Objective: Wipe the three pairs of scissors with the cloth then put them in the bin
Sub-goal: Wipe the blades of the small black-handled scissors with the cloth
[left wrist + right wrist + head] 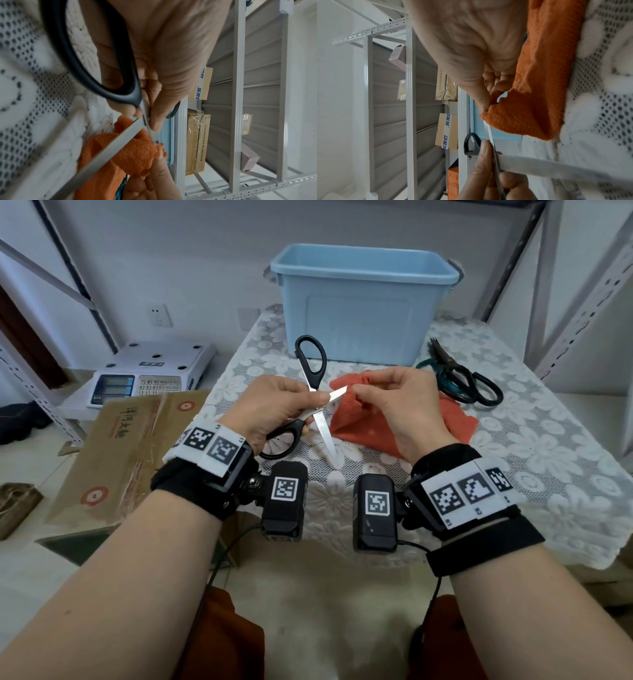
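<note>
My left hand [308, 402] grips a pair of black-handled scissors [311, 371] near the pivot, above the table. The blades are spread wide; one points down at me, the other toward my right hand [356, 390]. That hand pinches a fold of the orange cloth [349, 422] at the tip of the raised blade. In the left wrist view the long blade [109, 148] crosses in front of the cloth [137, 152]. The right wrist view shows the cloth [539, 94] hanging from my fingertips [484, 106]. Two more pairs, teal-handled shears [448, 371] and black-handled scissors [486, 392], lie at the right. The blue bin [363, 299] stands behind.
A white lace cloth [513, 474] covers the table. To the left, lower down, sit an electronic scale [147, 371] and a flattened cardboard box [130, 440]. Grey metal shelf posts [582, 302] rise at the right and behind.
</note>
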